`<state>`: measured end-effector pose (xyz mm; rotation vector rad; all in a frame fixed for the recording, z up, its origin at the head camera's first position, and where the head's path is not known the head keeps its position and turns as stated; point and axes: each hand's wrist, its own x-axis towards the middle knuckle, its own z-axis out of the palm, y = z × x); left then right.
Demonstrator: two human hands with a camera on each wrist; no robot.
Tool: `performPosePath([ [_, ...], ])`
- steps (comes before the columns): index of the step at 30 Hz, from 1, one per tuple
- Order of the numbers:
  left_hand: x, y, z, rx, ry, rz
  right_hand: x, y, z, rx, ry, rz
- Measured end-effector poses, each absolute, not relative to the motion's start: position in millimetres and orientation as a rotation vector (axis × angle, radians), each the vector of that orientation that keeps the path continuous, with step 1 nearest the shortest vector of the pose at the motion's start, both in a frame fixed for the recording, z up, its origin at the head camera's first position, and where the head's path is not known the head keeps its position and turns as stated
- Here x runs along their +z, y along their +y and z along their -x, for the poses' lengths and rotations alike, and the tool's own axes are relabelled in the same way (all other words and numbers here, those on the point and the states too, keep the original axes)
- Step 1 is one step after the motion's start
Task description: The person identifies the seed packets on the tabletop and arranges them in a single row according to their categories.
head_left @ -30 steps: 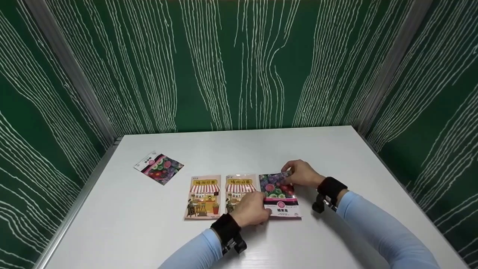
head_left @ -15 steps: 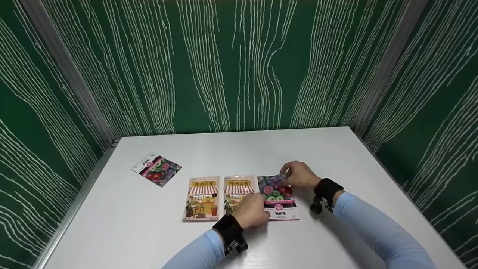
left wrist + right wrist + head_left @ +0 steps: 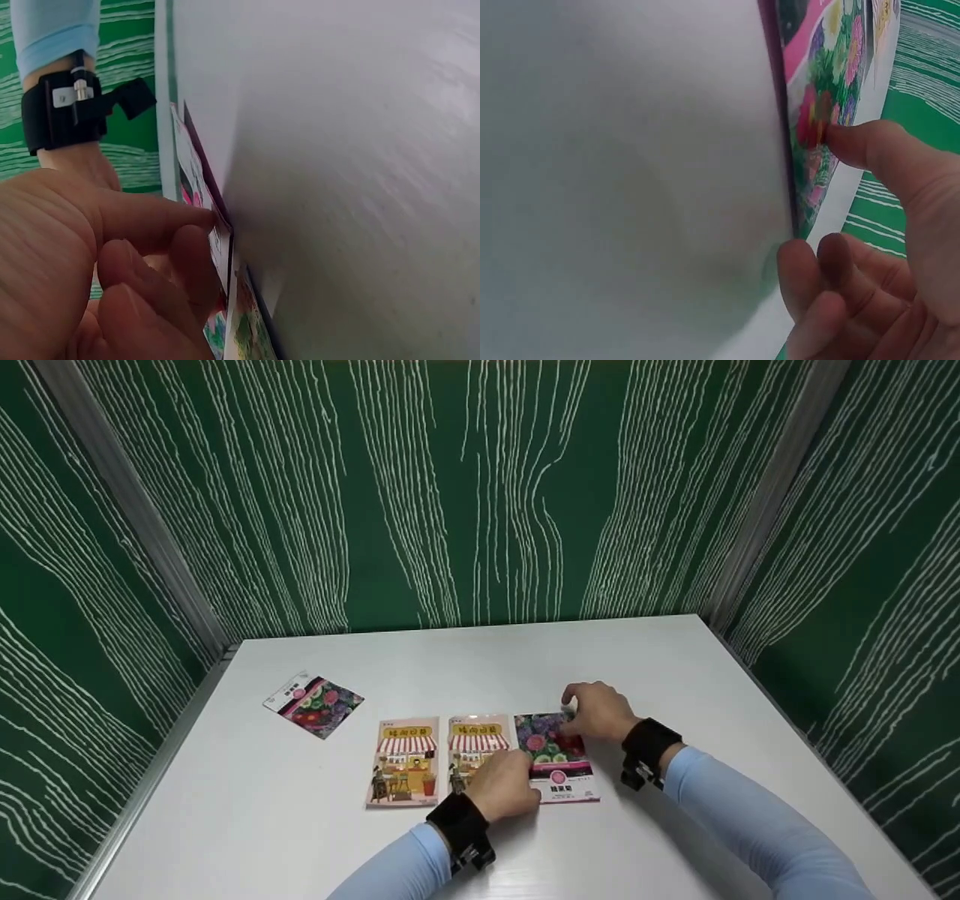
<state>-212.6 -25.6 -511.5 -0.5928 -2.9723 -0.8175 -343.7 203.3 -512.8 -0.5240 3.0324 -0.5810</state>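
A flower-printed seed packet (image 3: 559, 769) lies flat at the right end of a row of three, its white label end towards the front. My left hand (image 3: 501, 786) rests at its left edge, partly covering the middle seed packet (image 3: 478, 729), which shows a striped awning. In the left wrist view, the straight thumb (image 3: 161, 217) touches the flower packet's corner, with the other fingers bent beside it. My right hand (image 3: 600, 711) is at the far right corner. Its thumb (image 3: 855, 142) touches the printed face in the right wrist view, while the other fingers are spread off the edge.
A matching awning seed packet (image 3: 405, 765) forms the row's left end. Another flower seed packet (image 3: 315, 706) lies askew at the back left of the white table (image 3: 247, 810). Green walls (image 3: 405, 495) with white lines enclose the table's back and sides.
The flower packet, tilted slightly earlier, now sits straighter in the row. My right fingers have spread apart from its far corner. The left hand stays at the packet's left edge.
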Motion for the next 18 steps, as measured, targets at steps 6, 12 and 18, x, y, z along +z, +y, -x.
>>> performPosePath([
  [6,-510,-25,211,-0.764,-2.981,0.559,-512,202,342,-0.550,3.052,0.534],
  [12,-508,-35,219,-0.723,-2.939,0.542,-504,201,336,-0.614,3.061,0.484],
  [18,-500,-57,231,-0.691,-2.834,0.495,-502,203,333,-0.645,3.091,0.449],
])
